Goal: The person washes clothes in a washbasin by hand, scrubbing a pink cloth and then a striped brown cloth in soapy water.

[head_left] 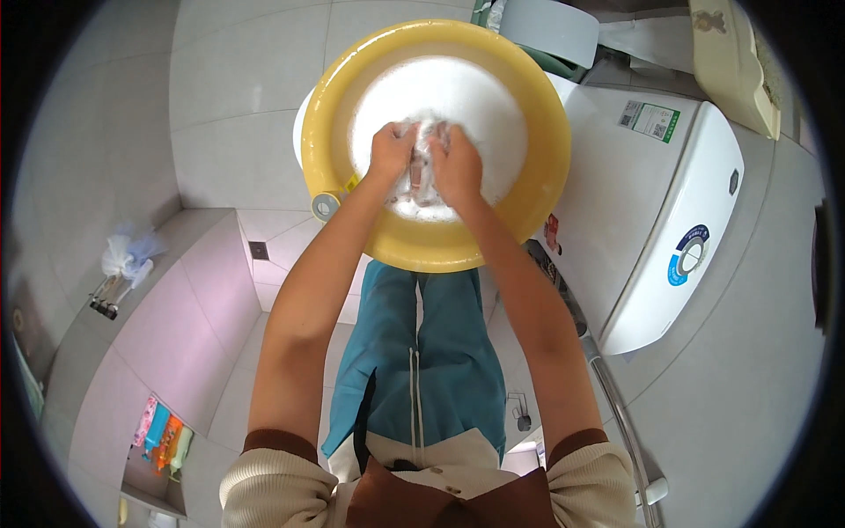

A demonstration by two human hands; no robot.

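Two labels mark the white washing machine point(651, 194): a green-and-white rectangle near its top, a blue-and-white round sticker lower right. Your left hand point(392, 151) and right hand point(456, 165) both clutch a wet bunched cloth point(424, 167) in the foamy round yellow plastic basin point(537, 97). Suds hide the cloth's shape.
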